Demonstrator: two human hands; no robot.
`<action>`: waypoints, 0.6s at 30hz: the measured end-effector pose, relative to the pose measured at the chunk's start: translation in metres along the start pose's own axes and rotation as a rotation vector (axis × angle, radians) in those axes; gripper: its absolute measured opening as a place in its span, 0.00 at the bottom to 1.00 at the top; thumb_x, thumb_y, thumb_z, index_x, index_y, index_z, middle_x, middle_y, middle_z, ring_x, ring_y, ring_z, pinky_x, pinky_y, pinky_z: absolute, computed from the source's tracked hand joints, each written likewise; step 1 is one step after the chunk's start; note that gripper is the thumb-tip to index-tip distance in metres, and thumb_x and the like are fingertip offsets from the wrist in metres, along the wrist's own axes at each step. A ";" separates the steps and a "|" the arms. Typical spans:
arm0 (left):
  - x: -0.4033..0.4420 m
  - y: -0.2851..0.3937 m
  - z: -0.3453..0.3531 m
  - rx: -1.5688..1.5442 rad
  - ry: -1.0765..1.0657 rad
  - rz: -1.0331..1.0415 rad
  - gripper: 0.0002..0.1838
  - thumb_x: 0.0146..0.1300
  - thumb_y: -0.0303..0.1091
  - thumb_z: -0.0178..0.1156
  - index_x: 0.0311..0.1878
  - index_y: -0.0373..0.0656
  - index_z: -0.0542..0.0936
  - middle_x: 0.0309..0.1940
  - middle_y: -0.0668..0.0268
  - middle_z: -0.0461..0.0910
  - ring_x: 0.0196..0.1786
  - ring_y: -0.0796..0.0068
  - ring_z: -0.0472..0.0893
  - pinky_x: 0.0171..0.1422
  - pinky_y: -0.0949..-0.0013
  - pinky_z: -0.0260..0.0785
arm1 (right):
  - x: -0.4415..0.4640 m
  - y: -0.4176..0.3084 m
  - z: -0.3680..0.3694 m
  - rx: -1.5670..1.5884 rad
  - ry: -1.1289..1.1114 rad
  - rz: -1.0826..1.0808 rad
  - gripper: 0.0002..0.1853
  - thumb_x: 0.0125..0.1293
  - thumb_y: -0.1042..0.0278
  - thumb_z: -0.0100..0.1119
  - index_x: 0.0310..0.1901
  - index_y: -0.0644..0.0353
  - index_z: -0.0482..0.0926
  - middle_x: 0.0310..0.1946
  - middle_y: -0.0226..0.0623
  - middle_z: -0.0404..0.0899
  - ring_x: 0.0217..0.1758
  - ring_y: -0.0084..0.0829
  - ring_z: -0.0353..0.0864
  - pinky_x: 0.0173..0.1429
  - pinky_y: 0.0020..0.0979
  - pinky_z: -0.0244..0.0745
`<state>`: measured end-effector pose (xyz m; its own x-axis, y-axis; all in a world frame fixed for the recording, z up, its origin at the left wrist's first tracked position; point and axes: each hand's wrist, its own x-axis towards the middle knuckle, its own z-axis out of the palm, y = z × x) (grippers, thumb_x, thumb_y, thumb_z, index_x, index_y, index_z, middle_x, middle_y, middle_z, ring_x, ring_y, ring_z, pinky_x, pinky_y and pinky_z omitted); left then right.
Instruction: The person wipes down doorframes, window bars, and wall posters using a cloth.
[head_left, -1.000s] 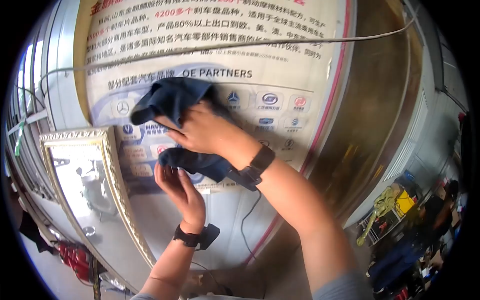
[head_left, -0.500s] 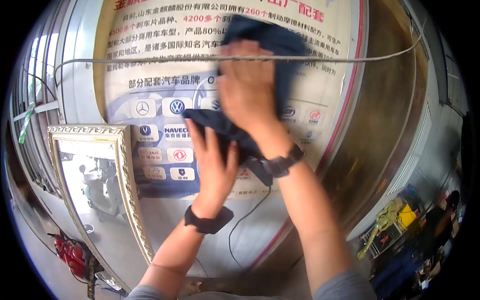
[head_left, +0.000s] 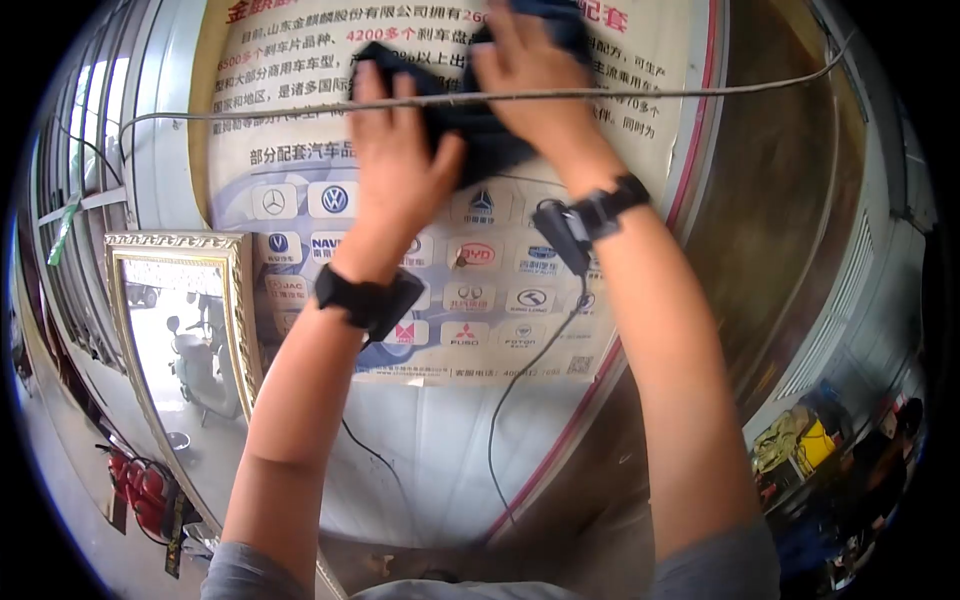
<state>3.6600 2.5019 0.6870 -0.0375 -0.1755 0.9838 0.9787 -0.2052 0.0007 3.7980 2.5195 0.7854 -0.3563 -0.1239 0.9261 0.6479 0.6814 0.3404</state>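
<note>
The cloth [head_left: 487, 148] is dark blue and rumpled.

1 head-worn camera, wide round view, looking forward and down at poster [head_left: 500, 280] from near

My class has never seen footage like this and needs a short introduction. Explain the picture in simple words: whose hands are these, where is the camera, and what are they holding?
There is no machine here: a person works with two bare hands. The camera sits on their head, looking forward and down. The surface is upright: a printed poster with car brand logos. The left hand and right hand are spread over a dark blue cloth, apparently against the poster. A thin cable crosses in front. Black bands circle both wrists. A framed mirror leans at the picture's left.
</note>
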 end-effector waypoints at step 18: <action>-0.097 -0.011 -0.062 -0.034 -0.141 -0.443 0.34 0.64 0.34 0.50 0.65 0.25 0.48 0.65 0.30 0.46 0.67 0.31 0.48 0.71 0.48 0.41 | 0.027 -0.156 0.112 0.281 -0.640 -0.851 0.25 0.63 0.55 0.45 0.63 0.43 0.67 0.59 0.36 0.70 0.61 0.40 0.69 0.64 0.37 0.64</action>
<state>3.6407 2.4612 0.5807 -0.4204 0.0682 0.9048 0.8674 -0.2625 0.4228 3.6117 2.4909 0.7390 -0.9493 -0.2894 0.1230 -0.1223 0.7002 0.7034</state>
